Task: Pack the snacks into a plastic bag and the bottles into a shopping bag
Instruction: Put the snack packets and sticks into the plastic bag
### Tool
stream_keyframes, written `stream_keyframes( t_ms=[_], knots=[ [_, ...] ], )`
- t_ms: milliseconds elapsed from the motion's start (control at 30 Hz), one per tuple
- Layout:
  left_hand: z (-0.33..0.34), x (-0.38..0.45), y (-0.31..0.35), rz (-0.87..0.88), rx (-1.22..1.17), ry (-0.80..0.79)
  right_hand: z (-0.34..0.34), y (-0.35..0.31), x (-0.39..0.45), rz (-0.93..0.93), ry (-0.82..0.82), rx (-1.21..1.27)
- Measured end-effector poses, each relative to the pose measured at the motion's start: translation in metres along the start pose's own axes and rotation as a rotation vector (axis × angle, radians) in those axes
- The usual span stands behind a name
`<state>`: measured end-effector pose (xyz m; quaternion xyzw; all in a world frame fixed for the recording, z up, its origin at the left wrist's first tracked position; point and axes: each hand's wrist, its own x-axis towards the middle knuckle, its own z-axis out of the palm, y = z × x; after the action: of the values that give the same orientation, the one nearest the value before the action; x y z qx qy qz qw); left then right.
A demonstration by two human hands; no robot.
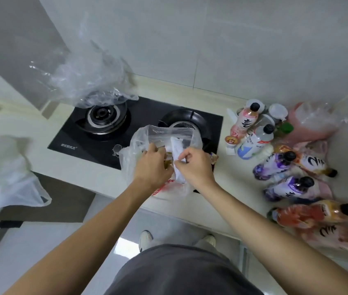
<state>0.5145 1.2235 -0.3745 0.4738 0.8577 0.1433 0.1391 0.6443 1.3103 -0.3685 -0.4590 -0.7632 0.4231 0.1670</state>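
The left hand (152, 167) grips the rim of a thin, crinkled clear plastic bag (164, 133) on the pale bench (228, 179); the right hand (196, 167) pinches a long white snack packet (176, 149) into it. Glossy bottles (285, 184) lie right.

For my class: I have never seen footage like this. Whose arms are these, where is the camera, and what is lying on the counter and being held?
There is one picture, from a camera worn on a person's head, looking down at their own bare arms. The left hand holds open a clear plastic bag at the edge of a black gas hob. The right hand pinches a white snack packet going into that bag. Drink bottles crowd the counter on the right. Another crumpled clear bag sits above the far burner.
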Motion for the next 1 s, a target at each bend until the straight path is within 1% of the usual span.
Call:
stream_keyframes(
  t_ms=[100, 167, 267, 367, 433, 533, 600, 667, 800, 933, 1000],
  knots=[
    [0.007, 0.001, -0.019, -0.023, 0.021, -0.05, 0.024, 0.0, 0.002, 0.08, -0.066, -0.102],
    [0.011, 0.005, -0.028, -0.024, 0.047, -0.069, 0.034, 0.0, 0.006, 0.125, -0.081, -0.143],
    [0.016, 0.012, -0.037, -0.008, 0.073, -0.083, 0.044, -0.003, 0.014, 0.153, -0.06, -0.19],
    [0.021, 0.017, -0.044, 0.043, 0.088, -0.085, 0.053, -0.003, 0.025, 0.162, -0.014, -0.178],
    [0.023, 0.021, -0.047, 0.079, 0.087, -0.074, 0.057, -0.002, 0.029, 0.158, -0.018, -0.179],
    [0.021, 0.022, -0.049, 0.114, 0.076, -0.055, 0.058, 0.003, 0.027, 0.122, -0.021, -0.225],
    [0.018, 0.02, -0.05, 0.128, 0.071, -0.039, 0.056, 0.006, 0.023, 0.052, 0.007, -0.242],
    [0.016, 0.015, -0.051, 0.14, 0.073, -0.022, 0.052, 0.01, 0.019, -0.024, 0.04, -0.223],
    [0.012, 0.009, -0.047, 0.171, 0.073, 0.016, 0.035, 0.014, 0.016, -0.101, 0.113, -0.156],
    [0.008, 0.011, -0.022, 0.235, 0.081, 0.072, 0.005, 0.021, 0.017, -0.162, 0.222, -0.077],
    [0.009, 0.015, -0.002, 0.27, 0.085, 0.082, -0.011, 0.032, 0.019, -0.175, 0.235, -0.077]
  ],
)
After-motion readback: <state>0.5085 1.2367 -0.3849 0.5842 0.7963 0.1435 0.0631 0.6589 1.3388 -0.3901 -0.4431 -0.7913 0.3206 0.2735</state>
